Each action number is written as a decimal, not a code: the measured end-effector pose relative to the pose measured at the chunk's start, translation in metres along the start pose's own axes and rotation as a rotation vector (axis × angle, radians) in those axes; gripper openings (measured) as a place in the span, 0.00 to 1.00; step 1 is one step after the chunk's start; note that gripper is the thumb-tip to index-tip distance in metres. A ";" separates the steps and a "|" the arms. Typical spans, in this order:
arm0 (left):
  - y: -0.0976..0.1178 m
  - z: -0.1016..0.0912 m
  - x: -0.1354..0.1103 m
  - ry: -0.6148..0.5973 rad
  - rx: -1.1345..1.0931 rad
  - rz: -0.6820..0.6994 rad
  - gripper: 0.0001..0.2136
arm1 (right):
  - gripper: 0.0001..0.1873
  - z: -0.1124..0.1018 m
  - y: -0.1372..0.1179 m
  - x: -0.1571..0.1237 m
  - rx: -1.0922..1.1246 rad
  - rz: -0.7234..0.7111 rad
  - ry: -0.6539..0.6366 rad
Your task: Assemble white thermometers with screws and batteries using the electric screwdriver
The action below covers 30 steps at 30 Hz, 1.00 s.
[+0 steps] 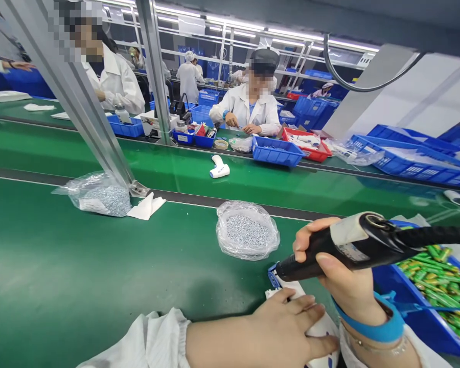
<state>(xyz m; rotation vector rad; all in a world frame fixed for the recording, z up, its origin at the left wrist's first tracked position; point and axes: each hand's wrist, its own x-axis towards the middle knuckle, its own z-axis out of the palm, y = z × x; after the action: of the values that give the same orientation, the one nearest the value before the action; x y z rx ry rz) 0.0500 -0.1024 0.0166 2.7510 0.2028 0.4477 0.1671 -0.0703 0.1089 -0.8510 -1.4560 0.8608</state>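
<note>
My right hand (337,266) is wrapped round a black electric screwdriver (310,258), which is tilted with its nose down to the left. The tip meets a white plastic housing (322,327) near its blue end piece (273,276); the exact contact point is hidden. Spread across the housing, my left hand (283,327) presses it onto the green table with fingers apart and thumb on the near side. Much of the housing lies under this hand. Beyond the tool's nose sits a clear plastic bag of small silvery screws (247,230), its mouth rolled open.
At right stands a blue bin of green-and-yellow batteries (437,276). Another bag of screws (109,199) and a white cloth (147,206) lie by a metal post (84,102). A white pistol-shaped device (218,167) rests on the green belt. Across it, a co-worker (249,110) sits behind a blue bin (276,152).
</note>
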 end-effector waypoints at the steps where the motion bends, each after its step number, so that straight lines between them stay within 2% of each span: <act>1: 0.000 -0.002 0.000 -0.007 -0.002 -0.003 0.27 | 0.15 0.001 0.000 0.000 0.004 0.007 -0.010; 6: 0.002 -0.011 0.000 -0.050 0.017 -0.021 0.27 | 0.14 0.005 -0.001 0.003 0.001 0.010 -0.064; 10: 0.004 -0.013 -0.002 -0.019 0.041 -0.021 0.28 | 0.13 0.002 0.004 0.006 0.022 -0.023 -0.030; 14: 0.004 -0.017 -0.001 -0.052 0.035 -0.022 0.28 | 0.13 0.000 0.007 0.002 0.001 -0.060 -0.042; 17: 0.004 -0.019 0.002 -0.070 0.025 -0.022 0.27 | 0.14 0.004 -0.003 0.000 -0.034 -0.097 -0.129; 19: 0.002 -0.018 0.004 -0.060 0.019 -0.013 0.27 | 0.14 0.006 -0.017 -0.001 -0.077 -0.119 -0.236; 22: -0.003 -0.011 0.003 -0.037 -0.011 0.018 0.23 | 0.20 -0.002 -0.038 -0.001 -0.154 -0.209 -0.413; 24: -0.008 -0.007 -0.002 -0.021 -0.017 0.048 0.21 | 0.21 -0.016 -0.047 -0.002 -0.336 -0.252 -0.575; 28: -0.023 0.002 -0.022 0.010 0.055 0.142 0.16 | 0.20 -0.052 -0.040 -0.007 -1.076 -0.158 -0.959; 30: -0.032 0.008 -0.034 0.065 0.118 0.172 0.14 | 0.23 -0.071 -0.027 -0.013 -1.301 -0.077 -1.026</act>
<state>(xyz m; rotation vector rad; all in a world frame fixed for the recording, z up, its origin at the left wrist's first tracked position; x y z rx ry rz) 0.0186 -0.0819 -0.0118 2.8846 0.0073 0.5879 0.2376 -0.0919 0.1306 -1.3156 -3.0451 0.1152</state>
